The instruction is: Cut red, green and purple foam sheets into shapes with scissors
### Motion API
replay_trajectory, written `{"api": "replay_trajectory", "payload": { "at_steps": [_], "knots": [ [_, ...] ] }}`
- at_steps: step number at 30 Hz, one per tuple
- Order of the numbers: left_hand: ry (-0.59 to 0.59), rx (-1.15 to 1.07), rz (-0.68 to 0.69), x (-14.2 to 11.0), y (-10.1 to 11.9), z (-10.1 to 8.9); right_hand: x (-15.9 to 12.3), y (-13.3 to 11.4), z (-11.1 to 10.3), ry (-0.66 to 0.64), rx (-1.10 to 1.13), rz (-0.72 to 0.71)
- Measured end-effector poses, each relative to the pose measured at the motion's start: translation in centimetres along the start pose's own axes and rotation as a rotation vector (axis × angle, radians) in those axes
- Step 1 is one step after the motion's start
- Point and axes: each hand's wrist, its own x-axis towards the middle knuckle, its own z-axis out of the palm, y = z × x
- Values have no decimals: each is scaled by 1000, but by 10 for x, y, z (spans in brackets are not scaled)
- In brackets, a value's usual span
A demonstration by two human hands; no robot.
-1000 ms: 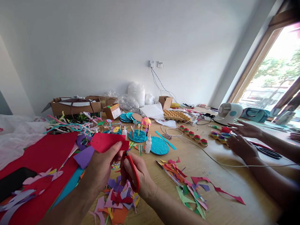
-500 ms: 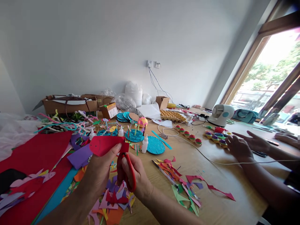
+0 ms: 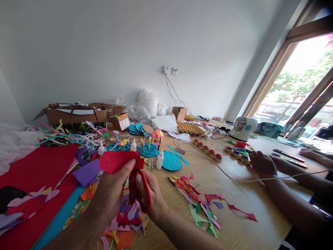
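My left hand pinches a piece of red paper between thumb and fingers, holding it up above the table. A drawn curve and a small dot mark the paper's rounded left end. My right hand is wrapped round the handles of red-handled scissors. The scissor blades meet the paper's lower edge near its right end, where a cut line shows; most of the blades is hidden. Below my hands lies a heap of coloured paper scraps. Large red sheets and cut paper fish shapes lie to the left.
Glue bottles stand beside a blue-painted disc. A pen lies among more scraps. A white cable crosses the table. At the right, another person's hands are near painted egg-carton pieces and a fan.
The view has shifted slightly to the right. My hands keep nearly the same hold on the paper and scissors. The other person's hands have moved closer together at the carton pieces.
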Motion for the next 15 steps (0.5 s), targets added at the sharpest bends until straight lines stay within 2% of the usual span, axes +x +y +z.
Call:
{"api": "replay_trajectory", "payload": {
  "at_steps": [15],
  "knots": [
    [-18, 4, -13, -1, -4, -2, 2, 2, -1, 6, 23, -13]
  ]
}}
